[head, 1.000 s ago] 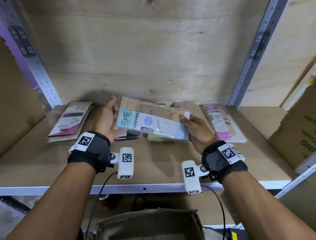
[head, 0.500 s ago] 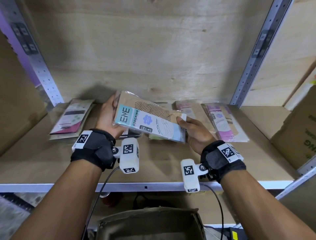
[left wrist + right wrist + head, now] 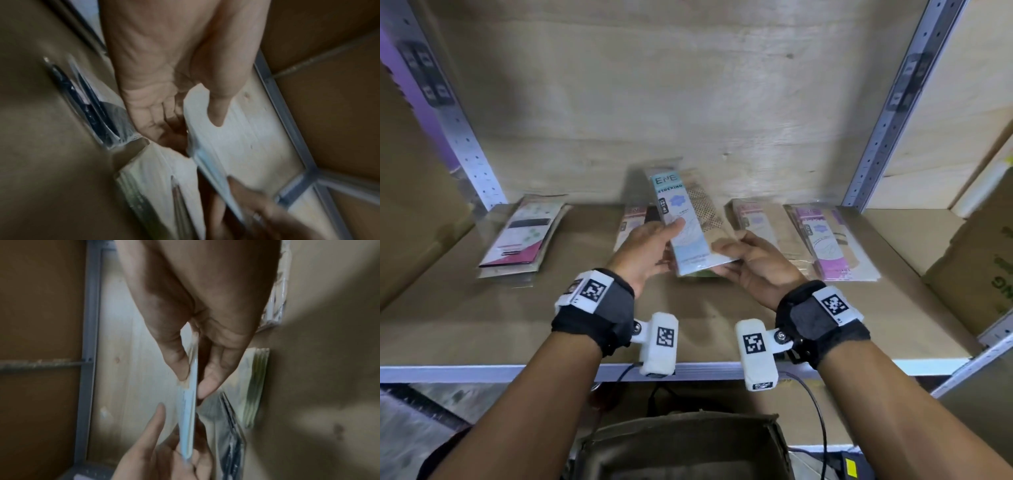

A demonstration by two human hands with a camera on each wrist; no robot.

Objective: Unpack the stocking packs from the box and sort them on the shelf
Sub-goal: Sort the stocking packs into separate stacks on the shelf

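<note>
A light-blue stocking pack [image 3: 688, 222] hangs just above the middle of the wooden shelf [image 3: 482, 325], its long side pointing at the back wall. My left hand [image 3: 647, 253] grips its left edge, thumb on top and fingers beneath, as the left wrist view shows [image 3: 216, 104]. My right hand [image 3: 753, 263] pinches the near right corner between thumb and fingers, clear in the right wrist view [image 3: 193, 368]. Below the pack lies a green-edged stack [image 3: 702, 275]. The open cardboard box [image 3: 681, 445] sits under my forearms; its inside is hidden.
Packs lie in groups along the shelf: a magenta-and-black stack [image 3: 524, 236] at left, a pink pack [image 3: 631, 222] behind my left hand, a pink-beige pile [image 3: 760, 222], a purple stack [image 3: 825, 246] at right. Metal uprights [image 3: 876, 137] frame the bay. A carton [image 3: 976, 267] stands far right.
The blue pack has turned from lying crosswise to pointing lengthwise at the back wall. Both hands have shifted to its near end and come closer together.
</note>
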